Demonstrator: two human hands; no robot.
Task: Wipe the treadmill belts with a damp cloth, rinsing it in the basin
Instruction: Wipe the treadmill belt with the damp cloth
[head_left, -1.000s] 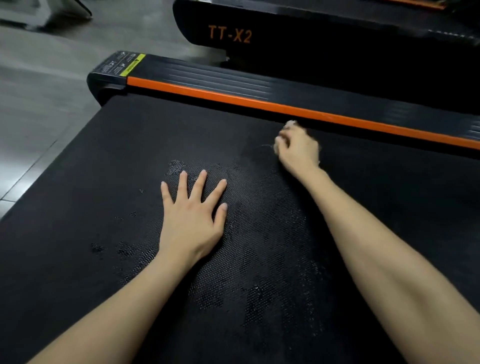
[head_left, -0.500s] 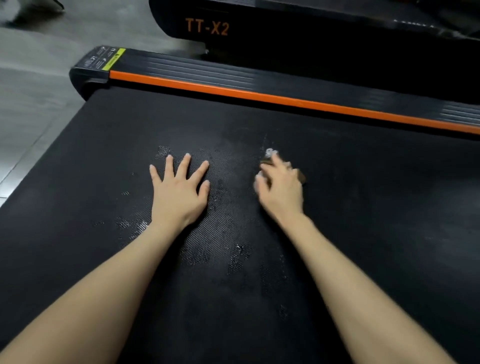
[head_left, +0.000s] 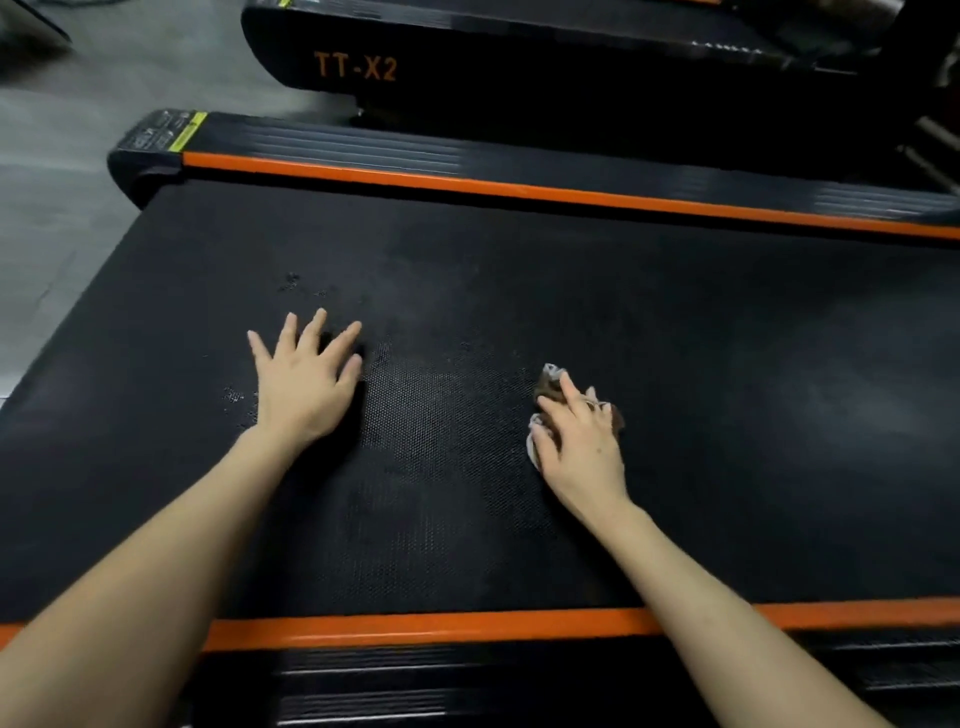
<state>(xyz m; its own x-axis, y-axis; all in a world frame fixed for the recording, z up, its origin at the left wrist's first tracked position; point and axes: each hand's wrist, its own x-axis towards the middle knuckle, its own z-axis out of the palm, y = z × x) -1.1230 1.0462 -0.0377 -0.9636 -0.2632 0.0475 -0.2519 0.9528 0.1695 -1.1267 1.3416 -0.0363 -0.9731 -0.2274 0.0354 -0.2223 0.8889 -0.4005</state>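
A black textured treadmill belt (head_left: 727, 364) fills the middle of the view, with damp patches near its centre. My left hand (head_left: 304, 382) lies flat on the belt with fingers spread. My right hand (head_left: 579, 439) presses a small bunched cloth (head_left: 551, 383), white and brown, against the belt to the right of the left hand. My fingers curl over the cloth and cover most of it. No basin is in view.
Orange-edged black side rails (head_left: 519, 189) run along the far side and the near side (head_left: 467, 626) of the belt. A second treadmill marked TT-X2 (head_left: 356, 67) stands behind. Grey floor (head_left: 57, 208) lies to the left.
My right hand has dragged the cloth from the far rail back toward me across the belt. The left hand stays flat on the belt. The near orange rail has come into view.
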